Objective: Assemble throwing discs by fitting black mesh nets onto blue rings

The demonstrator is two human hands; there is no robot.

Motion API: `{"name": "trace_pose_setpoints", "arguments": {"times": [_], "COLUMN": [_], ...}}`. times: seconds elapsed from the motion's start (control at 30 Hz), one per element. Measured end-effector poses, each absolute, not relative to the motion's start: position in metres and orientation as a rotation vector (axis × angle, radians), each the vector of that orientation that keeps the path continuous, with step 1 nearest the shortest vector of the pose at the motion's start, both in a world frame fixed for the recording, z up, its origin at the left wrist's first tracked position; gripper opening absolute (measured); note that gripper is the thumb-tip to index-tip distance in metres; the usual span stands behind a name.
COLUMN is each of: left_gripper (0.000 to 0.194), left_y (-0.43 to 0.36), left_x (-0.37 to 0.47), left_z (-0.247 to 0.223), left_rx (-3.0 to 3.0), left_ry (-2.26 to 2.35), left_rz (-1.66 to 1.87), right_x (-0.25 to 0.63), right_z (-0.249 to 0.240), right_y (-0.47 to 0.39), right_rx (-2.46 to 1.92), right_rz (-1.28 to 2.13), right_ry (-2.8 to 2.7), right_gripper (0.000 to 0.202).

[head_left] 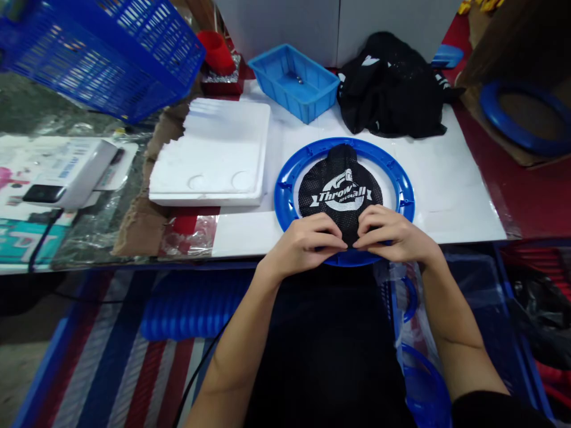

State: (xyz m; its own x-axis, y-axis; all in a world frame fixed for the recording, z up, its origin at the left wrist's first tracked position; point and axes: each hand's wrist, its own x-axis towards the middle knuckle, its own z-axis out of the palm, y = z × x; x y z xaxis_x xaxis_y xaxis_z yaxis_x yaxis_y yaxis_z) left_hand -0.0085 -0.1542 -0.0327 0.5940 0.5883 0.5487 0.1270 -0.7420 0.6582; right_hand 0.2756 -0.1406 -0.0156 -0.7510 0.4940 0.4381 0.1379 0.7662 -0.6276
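Note:
A blue plastic ring (404, 184) lies flat on the white sheet in front of me. Inside it rests a black mesh fabric piece (312, 178) with white "Throw" lettering, its top tab reaching the ring's far side. My left hand (312, 241) pinches the near edge of the mesh just left of its middle. Close beside it, my right hand (386, 235) pinches the same edge on the right. Both sets of fingertips are near the ring's front rim, which they partly cover.
A pile of black fabric (388, 89) lies behind the ring, beside a light blue tray (307, 98). White foam (218, 148) stands left. Further left are a blue basket (134, 65) and a white device (75, 172). Another blue ring (499, 122) sits in a box at right.

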Motion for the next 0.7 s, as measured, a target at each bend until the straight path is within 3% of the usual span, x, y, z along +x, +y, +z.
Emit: {"name": "trace_pose_setpoints", "arguments": {"times": [0.7], "left_gripper": [0.017], "left_y": [-0.1556], "left_x": [-0.0079], "left_z": [-0.027], "left_rx": [2.384], "left_ry": [0.575], "left_rz": [0.962], "right_x": [0.2733], "right_z": [-0.0075], "right_y": [-0.1444], "right_rx": [-0.553], "right_rz": [0.718], "right_ry": [-2.496], "right_gripper": [0.016]}}
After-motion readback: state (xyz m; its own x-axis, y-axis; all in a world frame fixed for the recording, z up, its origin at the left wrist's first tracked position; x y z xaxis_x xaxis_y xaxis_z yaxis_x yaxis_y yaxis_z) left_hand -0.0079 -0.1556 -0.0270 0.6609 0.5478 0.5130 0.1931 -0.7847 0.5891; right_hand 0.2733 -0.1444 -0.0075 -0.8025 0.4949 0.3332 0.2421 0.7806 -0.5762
